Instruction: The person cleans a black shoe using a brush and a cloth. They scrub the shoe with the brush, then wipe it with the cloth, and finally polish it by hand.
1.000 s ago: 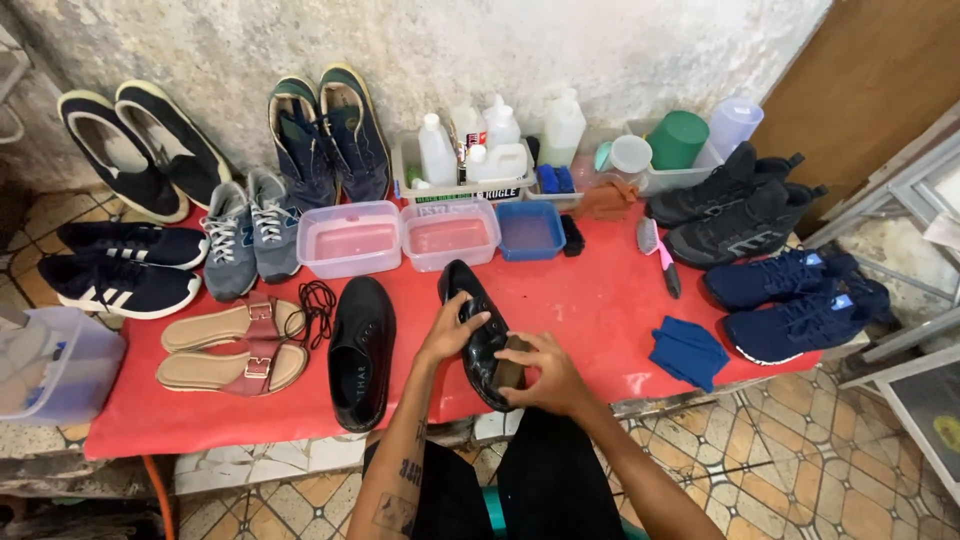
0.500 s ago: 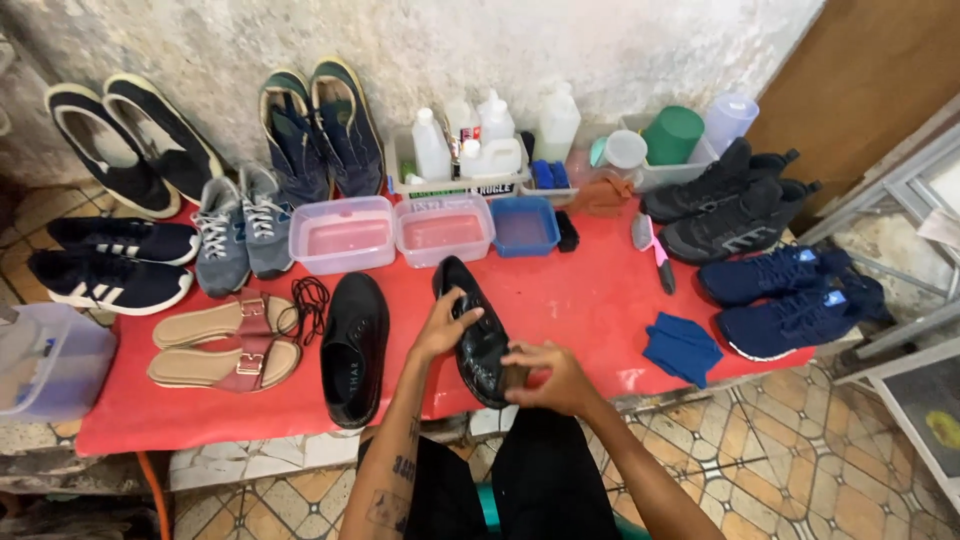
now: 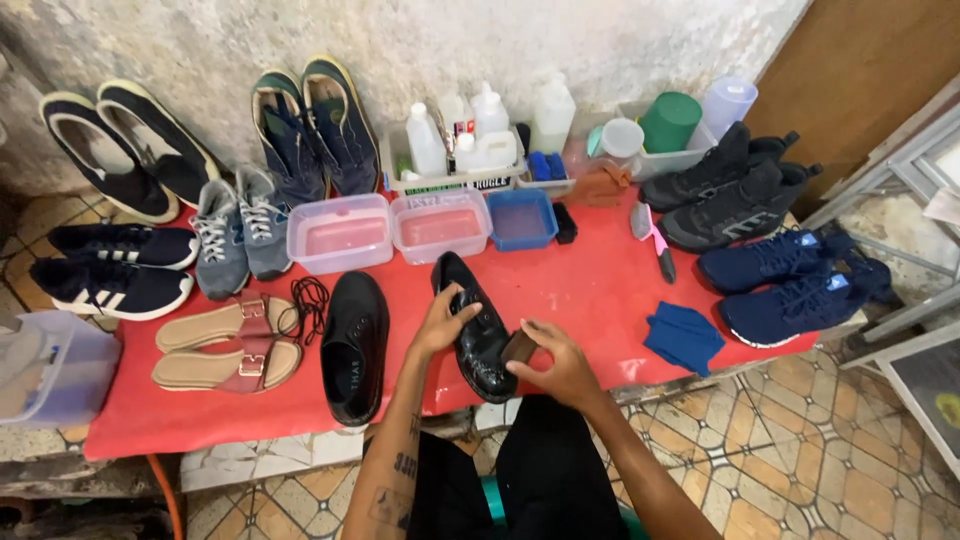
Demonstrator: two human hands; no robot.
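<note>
Head view looks down on a person working at a red table. Nearest, the right hand is closed around a small dark brush or pad, pressed to the heel side of a glossy black shoe at the table's front edge. The left hand grips that shoe's upper to steady it. Its surface already shines, so the polishing looks well along on this one. Just to its left, the matching black shoe lies flat and duller, seemingly untouched. Beyond sit tan sandals, three plastic tubs and bottles by the wall. A blue cloth lies unused to the right.
</note>
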